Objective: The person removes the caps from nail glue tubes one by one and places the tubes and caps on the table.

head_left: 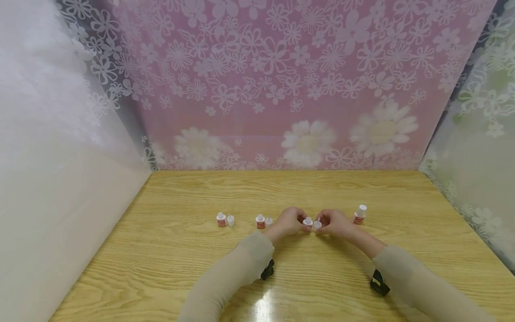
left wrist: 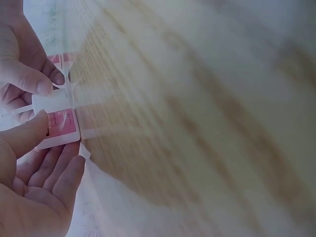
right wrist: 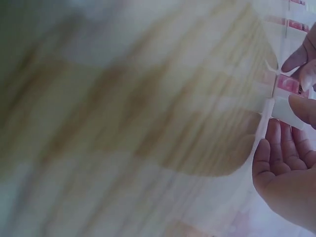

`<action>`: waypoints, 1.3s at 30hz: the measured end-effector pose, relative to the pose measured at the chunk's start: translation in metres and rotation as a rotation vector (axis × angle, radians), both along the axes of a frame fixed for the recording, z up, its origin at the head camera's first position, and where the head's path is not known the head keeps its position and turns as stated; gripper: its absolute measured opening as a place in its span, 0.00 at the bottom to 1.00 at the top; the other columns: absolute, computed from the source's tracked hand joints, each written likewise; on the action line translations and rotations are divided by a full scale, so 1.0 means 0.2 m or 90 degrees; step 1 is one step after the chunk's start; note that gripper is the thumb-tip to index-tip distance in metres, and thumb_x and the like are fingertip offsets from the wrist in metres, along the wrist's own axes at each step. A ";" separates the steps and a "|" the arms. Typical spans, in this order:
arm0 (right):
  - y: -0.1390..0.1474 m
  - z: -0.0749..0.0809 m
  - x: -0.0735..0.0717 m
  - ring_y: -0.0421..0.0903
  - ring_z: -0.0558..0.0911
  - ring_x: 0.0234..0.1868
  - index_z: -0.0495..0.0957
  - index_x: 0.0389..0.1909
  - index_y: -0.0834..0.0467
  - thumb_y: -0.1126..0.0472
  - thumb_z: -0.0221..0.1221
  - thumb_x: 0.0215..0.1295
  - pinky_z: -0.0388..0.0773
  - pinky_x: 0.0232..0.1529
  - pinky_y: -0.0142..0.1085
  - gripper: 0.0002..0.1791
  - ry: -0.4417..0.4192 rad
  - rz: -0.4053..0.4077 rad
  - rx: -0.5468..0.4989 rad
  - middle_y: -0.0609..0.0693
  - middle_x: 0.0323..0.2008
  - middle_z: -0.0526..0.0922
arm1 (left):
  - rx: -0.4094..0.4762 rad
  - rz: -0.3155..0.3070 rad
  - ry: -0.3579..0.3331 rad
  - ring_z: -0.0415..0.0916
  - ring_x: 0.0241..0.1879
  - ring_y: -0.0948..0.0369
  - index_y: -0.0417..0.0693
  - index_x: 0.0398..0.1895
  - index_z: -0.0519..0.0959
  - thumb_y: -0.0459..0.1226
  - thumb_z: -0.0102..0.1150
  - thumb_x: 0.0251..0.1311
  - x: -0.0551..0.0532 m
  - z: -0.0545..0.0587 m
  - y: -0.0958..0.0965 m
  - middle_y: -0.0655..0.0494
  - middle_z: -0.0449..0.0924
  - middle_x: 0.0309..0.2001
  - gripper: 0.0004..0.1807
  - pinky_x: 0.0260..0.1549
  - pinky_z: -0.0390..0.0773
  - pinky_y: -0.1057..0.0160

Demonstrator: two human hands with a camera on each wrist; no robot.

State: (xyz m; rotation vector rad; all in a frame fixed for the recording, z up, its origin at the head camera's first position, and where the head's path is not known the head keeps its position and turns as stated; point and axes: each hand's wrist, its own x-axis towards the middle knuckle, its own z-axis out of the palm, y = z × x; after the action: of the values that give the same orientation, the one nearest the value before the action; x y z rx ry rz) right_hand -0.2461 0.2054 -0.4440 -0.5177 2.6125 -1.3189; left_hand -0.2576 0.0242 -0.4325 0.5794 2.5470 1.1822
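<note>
Around mid-table, my left hand [head_left: 293, 221] holds a small white bottle [head_left: 308, 222] with a red label and an uncapped neck. In the left wrist view, thumb and fingers grip that bottle's label [left wrist: 61, 123] from either side. Just right of it, my right hand [head_left: 335, 223] pinches a white cap [head_left: 318, 225] close to the table. A thin pale stem rises from the cap, also visible in the left wrist view. The right wrist view has the cap [right wrist: 284, 109] between thumb and fingers, side by side with the bottle.
To the left stand two more uncapped bottles [head_left: 221, 219] [head_left: 260, 222], each with a white cap [head_left: 230, 221] [head_left: 268, 221] at its right. A capped bottle [head_left: 359, 214] stands right of my right hand. Flower-patterned sheets [head_left: 273, 89] enclose the wooden table [head_left: 161, 268] at the back and sides.
</note>
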 end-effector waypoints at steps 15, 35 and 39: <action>-0.02 -0.01 0.01 0.42 0.72 0.25 0.72 0.28 0.64 0.70 0.64 0.47 0.69 0.22 0.33 0.10 -0.008 -0.006 0.016 0.49 0.24 0.75 | 0.004 0.003 -0.004 0.67 0.25 0.68 0.39 0.30 0.78 0.31 0.67 0.43 0.01 0.02 0.01 0.59 0.75 0.25 0.10 0.25 0.69 0.73; 0.01 0.04 0.03 0.50 0.75 0.37 0.69 0.43 0.71 0.66 0.64 0.49 0.72 0.37 0.38 0.22 0.004 -0.007 -0.043 0.57 0.35 0.75 | 0.017 0.026 -0.019 0.70 0.29 0.67 0.41 0.35 0.79 0.33 0.68 0.42 -0.01 0.02 0.02 0.60 0.76 0.29 0.14 0.30 0.70 0.71; 0.02 0.09 0.05 0.55 0.72 0.43 0.66 0.47 0.71 0.62 0.62 0.53 0.71 0.41 0.41 0.24 -0.013 -0.015 -0.076 0.63 0.42 0.72 | 0.041 0.034 -0.015 0.72 0.36 0.64 0.39 0.39 0.78 0.34 0.67 0.44 -0.01 0.06 0.02 0.57 0.77 0.34 0.17 0.36 0.71 0.69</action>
State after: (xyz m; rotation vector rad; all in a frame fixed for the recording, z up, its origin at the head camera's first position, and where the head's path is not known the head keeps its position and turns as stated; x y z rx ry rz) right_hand -0.2361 0.2085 -0.4255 -0.4881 2.5420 -1.4872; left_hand -0.2600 0.0289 -0.4214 0.5124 2.5278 1.2854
